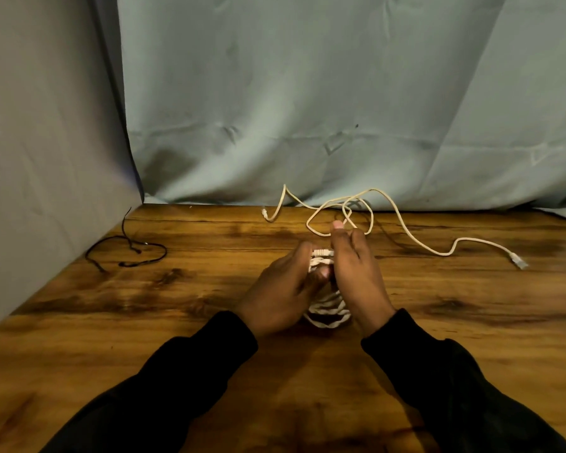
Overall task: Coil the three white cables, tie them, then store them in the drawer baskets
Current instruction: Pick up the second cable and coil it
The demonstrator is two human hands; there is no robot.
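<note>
- Your left hand (280, 286) gripped the coiled white cable (327, 307), its fingers curled around the upper part of the bundle, the thumb tip showing between your 2 hands.
- Your right hand (356, 273) pressed against the same bundle from the other side; its fingers were bent over the top of the coil, though how tightly they closed was hidden behind the back of the hand.
- A white connector end (322, 252) ran across the gap between your 2 sets of fingertips, touching both hands at the top of the coil.
- The lower loops of the coil hung out below your palms, just above the wooden table (111, 322); whether they touched the wood could not be told.
- 1 loose white cable (402, 220) lay uncoiled beyond your right fingertips, looping in a tangle just past them and trailing away to the right, where its plug (517, 260) rested on the wood well apart from your hands.
- Its other end (266, 214) lay beyond your left fingertips, near the grey-green cloth backdrop (307, 93).
- A thin black cord (128, 253) lay far off to the left of your left hand, near the cloth-covered side wall.
- Both arms wore black sleeves (183, 380) reaching to the wrists.
</note>
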